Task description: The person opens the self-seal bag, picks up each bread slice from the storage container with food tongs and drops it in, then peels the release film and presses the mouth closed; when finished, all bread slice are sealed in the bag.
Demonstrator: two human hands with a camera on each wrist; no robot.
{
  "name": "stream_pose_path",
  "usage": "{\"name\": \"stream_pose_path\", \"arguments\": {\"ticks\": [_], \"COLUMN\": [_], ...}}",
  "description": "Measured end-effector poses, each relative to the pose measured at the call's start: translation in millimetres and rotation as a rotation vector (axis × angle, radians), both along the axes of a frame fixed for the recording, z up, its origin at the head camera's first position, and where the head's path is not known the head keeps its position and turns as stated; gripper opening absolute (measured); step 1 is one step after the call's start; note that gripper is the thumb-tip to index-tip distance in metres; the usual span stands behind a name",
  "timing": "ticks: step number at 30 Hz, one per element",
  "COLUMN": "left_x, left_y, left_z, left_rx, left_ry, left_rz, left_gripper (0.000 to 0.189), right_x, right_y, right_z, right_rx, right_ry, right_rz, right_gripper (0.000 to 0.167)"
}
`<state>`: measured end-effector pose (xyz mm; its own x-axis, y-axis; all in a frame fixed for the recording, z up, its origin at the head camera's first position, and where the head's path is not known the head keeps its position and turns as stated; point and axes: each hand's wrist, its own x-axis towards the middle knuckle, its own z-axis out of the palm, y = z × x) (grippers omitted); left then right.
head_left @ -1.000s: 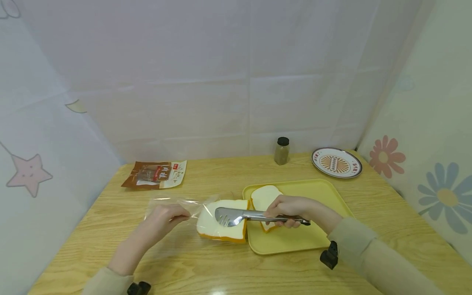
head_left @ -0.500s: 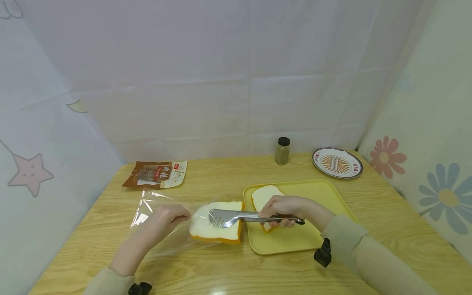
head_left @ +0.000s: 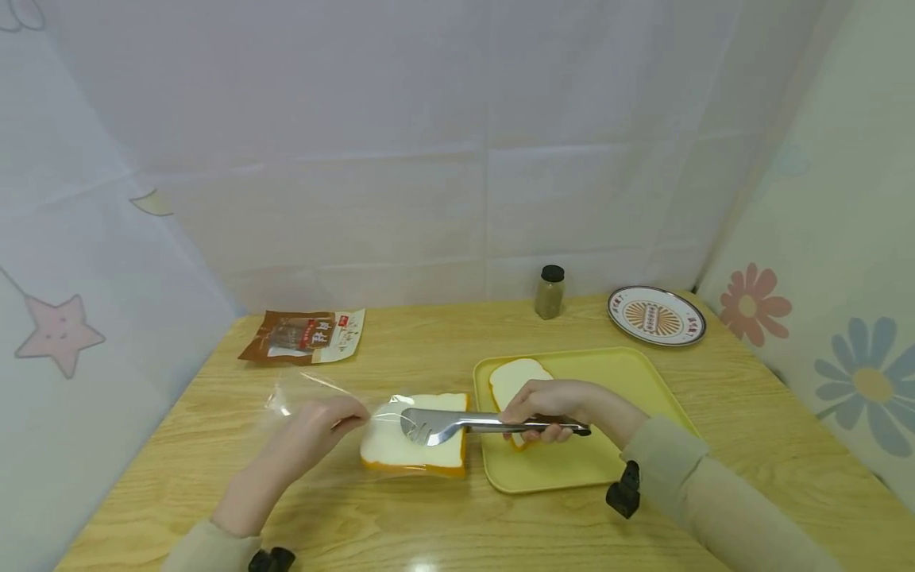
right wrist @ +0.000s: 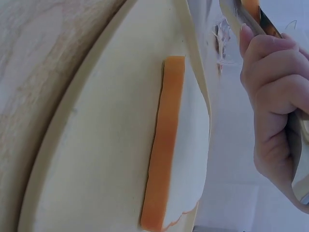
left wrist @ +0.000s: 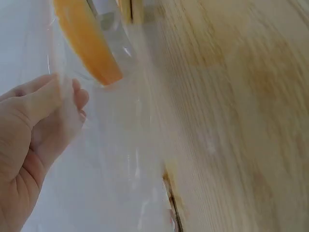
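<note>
The left hand [head_left: 325,421] pinches a clear bag [left wrist: 113,140]. The right hand [head_left: 539,409] grips metal tongs [head_left: 488,423] on a bread slice [head_left: 429,456], left of the yellow tray [head_left: 593,470]. This slice looks mostly bagged, so that part seems nearly done. A second slice [head_left: 516,376] lies on the tray, not bagged. A jar [head_left: 550,299] holds brownish stuff.

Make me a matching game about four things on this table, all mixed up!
Things:
1. tongs
2. tray
3. jar
4. plate

Clues:
A. topped with a black lid
B. yellow, under a bread slice
C. held in the right hand
D. flat and white, with a printed middle

Right pairs: 1-C, 2-B, 3-A, 4-D
</note>
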<state>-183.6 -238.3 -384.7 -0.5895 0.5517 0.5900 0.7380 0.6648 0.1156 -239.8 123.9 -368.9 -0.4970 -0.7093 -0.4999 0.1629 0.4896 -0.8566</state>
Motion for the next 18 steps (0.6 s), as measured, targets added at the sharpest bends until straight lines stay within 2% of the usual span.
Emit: {"name": "stream_pose_path", "arguments": {"ticks": [4,8,13,18], "left_x": [0.4,0.6,1.6,4.0], "left_y": [-3.2,-3.3,0.2,0.6], "left_z": [0.0,-2.0,-3.5,-2.0], "left_rx": [-0.022,-0.029,-0.01,0.007], "left_ry": [-0.01,-0.025,-0.047,-0.06], "left_rz": [0.006,-0.014,-0.033,-0.017], "left_gripper": [0.021,0.022,0.02,0.023], "right_x": [-1.8,-2.8,-3.9,-4.6], "right_y": [3.7,2.9,-3.3,-5.8], "right_z": [-1.0,-2.9,-3.8,-3.6], "right_rx": [0.014,0.017,-0.005,0.005], "right_ry": [-0.011,-0.01,-0.03,-0.029], "right_rz": [0.003,0.027,0.037,0.016], "right_gripper": [0.041,0.043,0.042,0.039]}}
